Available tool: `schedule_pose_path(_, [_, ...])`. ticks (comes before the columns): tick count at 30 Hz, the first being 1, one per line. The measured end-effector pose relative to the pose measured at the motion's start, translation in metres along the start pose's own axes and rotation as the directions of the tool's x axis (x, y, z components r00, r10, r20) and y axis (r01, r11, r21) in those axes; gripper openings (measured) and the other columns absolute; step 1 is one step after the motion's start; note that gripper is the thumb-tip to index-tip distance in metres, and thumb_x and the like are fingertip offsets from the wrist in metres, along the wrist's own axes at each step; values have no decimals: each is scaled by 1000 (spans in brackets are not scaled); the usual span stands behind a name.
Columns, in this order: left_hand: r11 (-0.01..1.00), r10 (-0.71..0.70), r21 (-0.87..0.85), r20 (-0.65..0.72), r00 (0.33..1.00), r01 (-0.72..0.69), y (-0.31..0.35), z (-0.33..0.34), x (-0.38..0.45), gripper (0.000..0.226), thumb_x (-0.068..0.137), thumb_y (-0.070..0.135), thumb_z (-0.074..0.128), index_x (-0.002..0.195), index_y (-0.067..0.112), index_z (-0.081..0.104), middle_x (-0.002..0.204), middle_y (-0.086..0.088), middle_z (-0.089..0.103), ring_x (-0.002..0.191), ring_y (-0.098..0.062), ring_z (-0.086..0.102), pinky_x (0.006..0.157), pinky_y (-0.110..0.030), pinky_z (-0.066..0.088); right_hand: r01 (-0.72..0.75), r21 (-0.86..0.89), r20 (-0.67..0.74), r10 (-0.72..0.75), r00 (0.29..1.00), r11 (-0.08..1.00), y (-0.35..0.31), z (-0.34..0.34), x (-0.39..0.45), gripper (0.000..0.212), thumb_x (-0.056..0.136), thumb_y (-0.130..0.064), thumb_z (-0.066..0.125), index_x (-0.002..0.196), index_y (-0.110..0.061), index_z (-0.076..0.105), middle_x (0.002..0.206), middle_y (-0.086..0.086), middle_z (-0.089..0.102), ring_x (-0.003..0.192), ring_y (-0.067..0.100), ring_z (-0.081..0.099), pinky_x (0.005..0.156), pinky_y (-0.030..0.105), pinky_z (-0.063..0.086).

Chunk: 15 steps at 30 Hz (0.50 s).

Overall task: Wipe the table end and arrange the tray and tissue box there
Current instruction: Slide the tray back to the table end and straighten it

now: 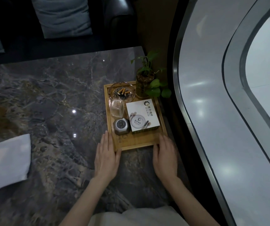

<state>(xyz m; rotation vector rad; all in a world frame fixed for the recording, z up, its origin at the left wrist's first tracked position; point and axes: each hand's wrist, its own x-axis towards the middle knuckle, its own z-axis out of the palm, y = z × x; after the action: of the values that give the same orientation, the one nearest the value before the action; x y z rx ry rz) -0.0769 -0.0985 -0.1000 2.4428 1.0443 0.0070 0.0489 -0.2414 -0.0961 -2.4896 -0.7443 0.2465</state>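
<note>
Dark marbled bench [52,98], glossy, with small light spots reflected on it. Wooden tray [139,142] at the far right end of the bench, close to its right edge, long side running away from the person. Left hand [105,156] flat and spread, fingers straight, lying along the tray's near left corner, inner edge of the hand touching the tray's rim. Right hand [165,156] likewise flat and spread at the near right corner, fingertips against the rim there. Neither hand closed around anything; both pressed to the tray's outside, one on each side, tray's near end between them.

Inside the tray: white tissue box [142,116] with printed logo on the right half, lying flat, well beyond the fingertips. Left of it, a small grey faceted gadget [121,126], nearest the hands. Behind that, a clear square glass [117,107]. At the far left corner, a glass ashtray [122,92] with butts and ash. At the far right corner, a plant [145,79] in a clear glass vase, green leaves hanging over the tray's edge.

White cloth [5,162] on the bench at the far left, well apart from both hands. Dark sofa with a grey cushion [61,15] beyond the bench.
</note>
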Motion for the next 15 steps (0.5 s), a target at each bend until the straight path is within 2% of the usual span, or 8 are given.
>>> schedule_pose_path(2, [1000, 10, 23, 30, 1000, -10, -5, 7, -5, 70, 84, 53, 5, 140, 15, -13, 153, 0, -7, 144, -17, 0, 116, -35, 2, 77, -110, 88, -68, 994, 991, -2, 10, -15, 54, 97, -37, 20, 140, -8, 33, 146, 12, 41, 136, 25, 35, 115, 39, 17])
schedule_pose_path(4, [1000, -3, 16, 44, 999, 2, -8, 12, -6, 67, 82, 55, -2, 136, 20, -18, 150, 4, -11, 141, -9, -8, 116, -36, -1, 132, -190, 177, -98, 979, 973, 0, 20, -24, 64, 95, -47, 5, 144, -9, 22, 152, 9, 29, 141, 21, 23, 115, 36, 0])
schedule_pose_path(6, [1000, -12, -4, 57, 998, 12, -9, 12, -5, 67, 80, 56, -3, 136, 22, -20, 149, 6, -14, 137, -5, -12, 116, -37, -3, 132, -222, 204, -87, 975, 966, 2, 24, -25, 66, 94, -50, 2, 145, -10, 15, 153, 6, 19, 142, 18, 16, 112, 33, -9])
schedule_pose_path(15, [1000, 4, 6, 94, 996, -5, -5, 10, 12, 72, 80, 59, 0, 137, 19, -20, 149, 5, -14, 136, -6, -12, 116, -37, -3, 115, -227, 197, -70, 978, 967, 4, 26, -15, 67, 93, -52, 2, 145, -10, 6, 154, 2, 6, 142, 11, 1, 111, 31, -15])
